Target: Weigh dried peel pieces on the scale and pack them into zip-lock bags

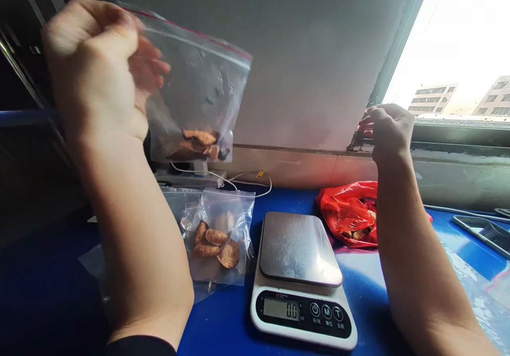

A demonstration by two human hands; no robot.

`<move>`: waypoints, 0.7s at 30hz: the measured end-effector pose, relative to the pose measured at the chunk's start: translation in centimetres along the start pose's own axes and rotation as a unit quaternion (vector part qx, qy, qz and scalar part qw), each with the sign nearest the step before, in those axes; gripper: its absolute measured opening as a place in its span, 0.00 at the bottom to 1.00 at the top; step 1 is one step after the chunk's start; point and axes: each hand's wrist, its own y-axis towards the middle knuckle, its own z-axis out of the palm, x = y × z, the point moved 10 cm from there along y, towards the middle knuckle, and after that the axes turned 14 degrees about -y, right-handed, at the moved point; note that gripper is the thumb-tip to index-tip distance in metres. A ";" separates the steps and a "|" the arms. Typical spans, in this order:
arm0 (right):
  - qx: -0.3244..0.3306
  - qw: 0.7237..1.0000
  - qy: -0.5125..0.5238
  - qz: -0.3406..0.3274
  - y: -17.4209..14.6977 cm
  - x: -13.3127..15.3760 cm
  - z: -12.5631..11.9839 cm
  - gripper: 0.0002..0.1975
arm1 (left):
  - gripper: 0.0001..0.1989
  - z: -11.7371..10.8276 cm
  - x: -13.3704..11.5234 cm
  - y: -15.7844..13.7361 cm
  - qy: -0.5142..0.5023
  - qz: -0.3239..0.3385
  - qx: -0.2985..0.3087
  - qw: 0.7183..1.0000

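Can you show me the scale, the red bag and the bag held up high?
Scale (300,249): head view, on its metal top.
Red bag (339,207): head view, on its crinkly side.
Held-up bag (195,90): head view, on its clear middle.

Black fabric sleeve (139,347), bare forearms (410,239)
The sleeve's plain, smoothly curved hem (141,338) rings the left arm (139,228); the left grip (99,61) and right grip (392,130) are bare human hands.

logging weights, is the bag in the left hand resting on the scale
No, the left hand holds the bag up in the air, apart from the scale.
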 end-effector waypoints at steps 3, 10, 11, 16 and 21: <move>0.036 0.997 0.043 0.046 -0.7 -0.5 1.2 0.03 | 0.19 1.3 1.6 -0.1 0.037 -0.025 0.037 0.998; 0.087 0.969 0.097 0.211 -2.4 -6.3 3.6 0.03 | 0.16 6.7 4.8 0.7 0.109 -0.053 0.067 0.990; 0.079 0.968 0.105 0.216 -2.3 -6.7 3.3 0.03 | 0.16 7.4 5.9 0.1 0.126 -0.062 0.082 0.987; 0.048 0.961 0.142 0.231 -1.5 -7.2 2.0 0.03 | 0.13 9.6 9.6 -4.1 0.206 -0.042 0.150 0.966; 0.034 0.957 0.153 0.244 -1.6 -7.2 1.5 0.06 | 0.19 13.7 8.1 -8.9 0.190 0.025 0.281 0.940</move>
